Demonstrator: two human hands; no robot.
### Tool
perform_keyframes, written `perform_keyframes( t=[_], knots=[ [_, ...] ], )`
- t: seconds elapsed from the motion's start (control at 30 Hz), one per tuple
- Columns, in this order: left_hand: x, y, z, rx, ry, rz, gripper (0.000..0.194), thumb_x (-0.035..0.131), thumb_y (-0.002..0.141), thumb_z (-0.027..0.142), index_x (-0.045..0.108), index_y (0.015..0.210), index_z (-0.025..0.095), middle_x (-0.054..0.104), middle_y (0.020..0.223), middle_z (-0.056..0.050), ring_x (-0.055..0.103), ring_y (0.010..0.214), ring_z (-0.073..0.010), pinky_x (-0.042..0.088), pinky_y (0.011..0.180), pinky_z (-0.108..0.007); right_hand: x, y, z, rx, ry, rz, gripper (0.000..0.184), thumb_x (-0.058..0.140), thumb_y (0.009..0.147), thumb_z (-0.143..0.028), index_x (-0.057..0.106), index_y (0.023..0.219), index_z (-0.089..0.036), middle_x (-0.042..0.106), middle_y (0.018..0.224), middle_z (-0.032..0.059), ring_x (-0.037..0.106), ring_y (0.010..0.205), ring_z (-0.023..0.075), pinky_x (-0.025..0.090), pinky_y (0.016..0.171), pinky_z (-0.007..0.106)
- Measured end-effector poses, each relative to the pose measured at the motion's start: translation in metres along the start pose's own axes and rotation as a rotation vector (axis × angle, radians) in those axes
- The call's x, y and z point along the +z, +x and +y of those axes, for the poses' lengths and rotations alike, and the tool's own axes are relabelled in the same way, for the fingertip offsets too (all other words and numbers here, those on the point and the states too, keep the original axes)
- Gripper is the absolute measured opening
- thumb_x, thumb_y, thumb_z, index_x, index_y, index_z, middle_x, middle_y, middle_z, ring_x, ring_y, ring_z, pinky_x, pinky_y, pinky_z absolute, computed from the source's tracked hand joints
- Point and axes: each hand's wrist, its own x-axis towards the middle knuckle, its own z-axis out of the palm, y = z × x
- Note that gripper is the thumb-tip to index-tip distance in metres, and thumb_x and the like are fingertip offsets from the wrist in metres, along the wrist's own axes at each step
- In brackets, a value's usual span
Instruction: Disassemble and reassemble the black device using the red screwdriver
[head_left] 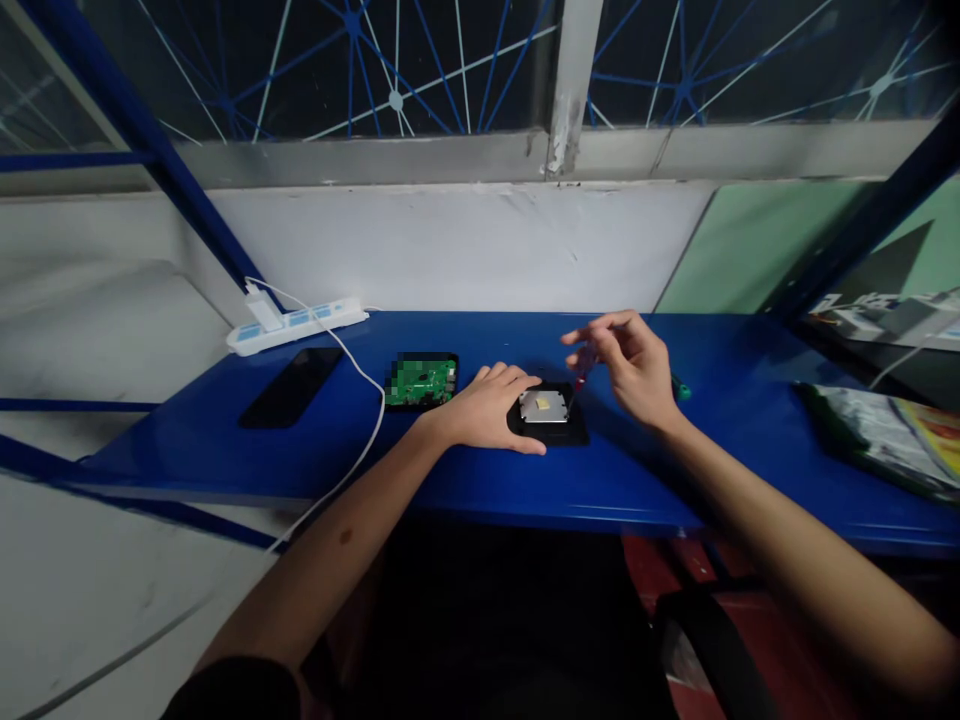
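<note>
A small black case [566,436] lies on the blue desk, holding a silver metal plate [556,408] with a yellowish square [543,405] on it. My left hand [487,408] braces the case from the left, thumb along the near edge and index finger at the far edge. Pinched in my right hand [634,365] is a thin screwdriver [580,384] with a clear, reddish handle. Its shaft points down at the plate's right edge; whether the tip touches a screw is too small to tell. Just left of my left hand rests a green circuit board [424,380] in a dark shell.
A black phone [292,388] and a white power strip [300,325] are on the left, with a white cable [375,425] crossing the desk. Behind my right hand lies a green-ended object [680,388]. A shiny packet [889,440] sits at the right.
</note>
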Motion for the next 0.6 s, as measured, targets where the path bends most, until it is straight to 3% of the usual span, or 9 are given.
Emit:
perform_keyframes(
  t=[0.13, 0.23, 0.33, 0.47, 0.6],
  knots=[
    [0.0007, -0.0006, -0.0006, 0.022, 0.007, 0.024, 0.088, 0.072, 0.072, 0.070, 0.047, 0.143, 0.024, 0.057, 0.130, -0.009, 0.049, 0.117, -0.0318, 0.036, 0.103, -0.043, 0.0042, -0.0021, 0.0009, -0.030, 0.016, -0.058, 0.027, 0.066, 0.087, -0.045, 0.050, 0.096, -0.025, 0.069, 0.103, 0.0043, 0.071, 0.074, 0.0158, 0.059, 0.058, 0.031],
    [0.0008, -0.0007, -0.0007, 0.023, -0.001, 0.022, 0.088, 0.072, 0.072, 0.070, 0.046, 0.143, 0.025, 0.056, 0.131, -0.009, 0.048, 0.118, -0.0318, 0.036, 0.104, -0.043, 0.0054, -0.0018, 0.0044, -0.070, -0.022, -0.049, 0.030, 0.075, 0.079, -0.039, 0.053, 0.094, -0.026, 0.064, 0.091, 0.0003, 0.068, 0.075, 0.0154, 0.059, 0.059, 0.031],
    [0.0007, -0.0009, -0.0003, 0.017, -0.003, 0.019, 0.087, 0.071, 0.073, 0.070, 0.046, 0.143, 0.025, 0.055, 0.130, -0.009, 0.048, 0.118, -0.0320, 0.035, 0.105, -0.044, 0.0048, -0.0015, 0.0049, -0.071, -0.079, -0.029, 0.026, 0.072, 0.083, -0.039, 0.056, 0.097, -0.025, 0.062, 0.081, -0.0011, 0.066, 0.068, 0.0149, 0.058, 0.059, 0.031],
    [0.0006, -0.0014, 0.0008, 0.014, 0.002, 0.013, 0.088, 0.071, 0.073, 0.071, 0.045, 0.144, 0.025, 0.055, 0.131, -0.009, 0.047, 0.119, -0.0319, 0.035, 0.105, -0.043, 0.0041, -0.0032, 0.0009, -0.066, -0.105, -0.040, 0.028, 0.064, 0.090, -0.040, 0.059, 0.113, -0.024, 0.068, 0.082, 0.0004, 0.071, 0.074, 0.0173, 0.060, 0.066, 0.034],
    [-0.0002, -0.0010, 0.0017, 0.000, 0.000, -0.006, 0.089, 0.069, 0.073, 0.072, 0.044, 0.145, 0.026, 0.053, 0.133, -0.009, 0.046, 0.120, -0.0327, 0.034, 0.106, -0.045, 0.0047, -0.0047, -0.0010, -0.054, -0.049, -0.050, 0.023, 0.063, 0.092, -0.037, 0.059, 0.110, -0.024, 0.075, 0.089, 0.0025, 0.073, 0.080, 0.0183, 0.061, 0.075, 0.037]
  ],
)
